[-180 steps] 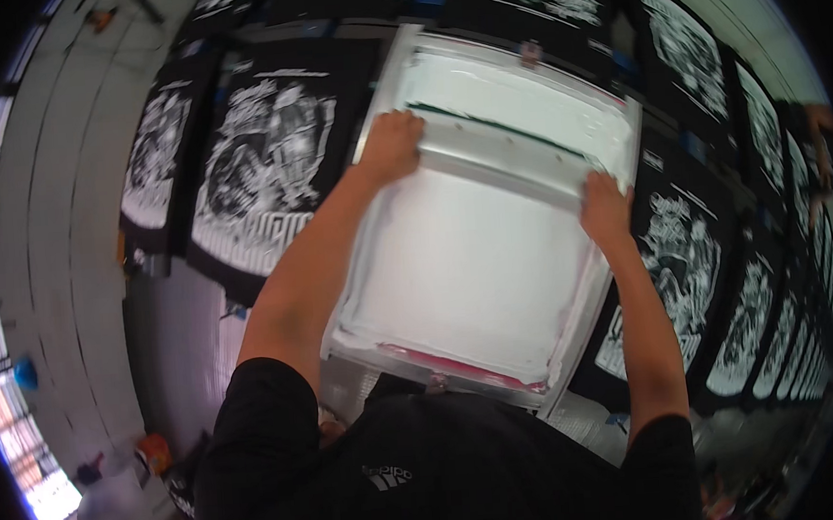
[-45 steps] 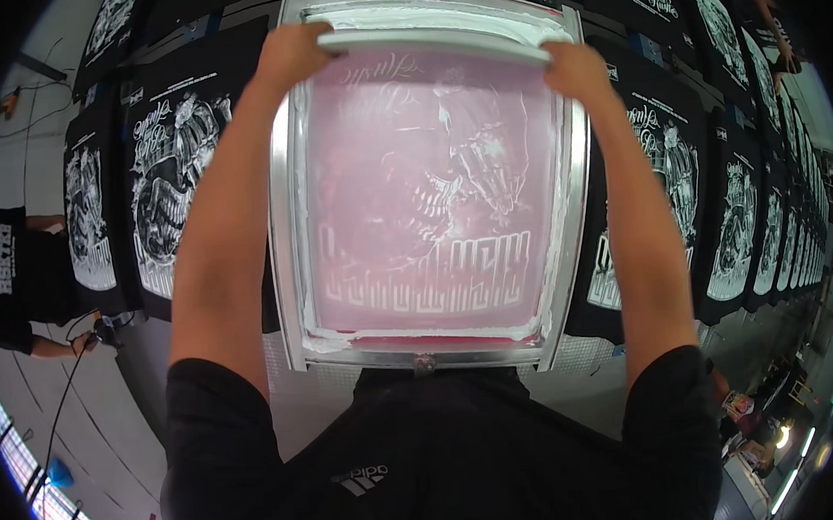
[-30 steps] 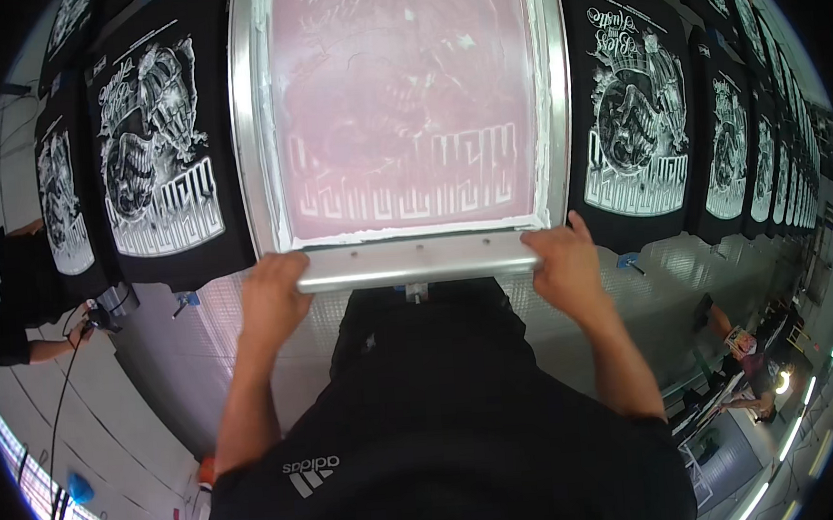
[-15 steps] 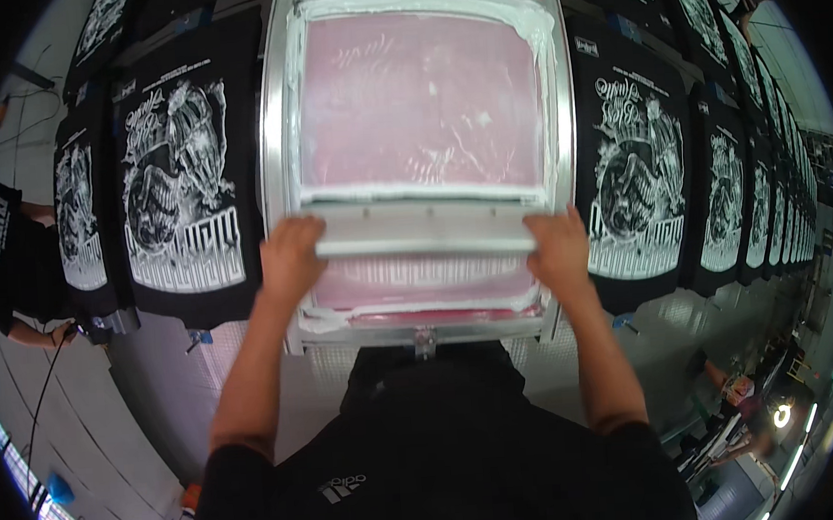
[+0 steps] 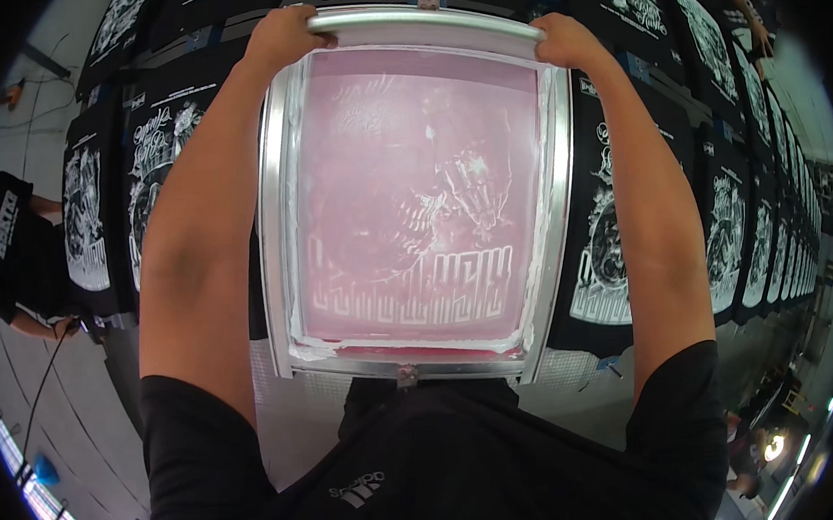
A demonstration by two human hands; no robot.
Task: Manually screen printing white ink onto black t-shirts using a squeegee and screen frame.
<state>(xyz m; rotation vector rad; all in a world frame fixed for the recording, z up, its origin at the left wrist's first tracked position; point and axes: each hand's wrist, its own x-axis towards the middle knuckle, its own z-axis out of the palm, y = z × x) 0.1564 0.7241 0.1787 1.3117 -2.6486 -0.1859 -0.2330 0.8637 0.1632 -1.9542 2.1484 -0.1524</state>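
Observation:
A silver squeegee (image 5: pixel 421 23) lies across the far end of a screen-printing frame (image 5: pixel 558 194). My left hand (image 5: pixel 281 39) is closed around its left end, and my right hand (image 5: pixel 567 43) grips the right end. Both arms are stretched forward over the sides of the frame. Pink mesh (image 5: pixel 391 147) fills the frame, with pale stencil artwork and blocky lettering showing near its lower part. White ink is smeared along the mesh borders. The squeegee's blade edge and whatever lies beneath the screen are hidden.
Black printed shirts stand on boards in rows to the left (image 5: pixel 85 214) and right (image 5: pixel 724 213). A metal clamp (image 5: pixel 406 375) sits at the frame's near edge. A person in a black shirt (image 5: pixel 6 247) works at far left; another person's arm (image 5: pixel 742 2) shows at upper right.
Both hands have pushed the squeegee from the lower-middle of the screen to its far end. More mesh artwork is uncovered, and the frame sits lower and slightly tilted in view.

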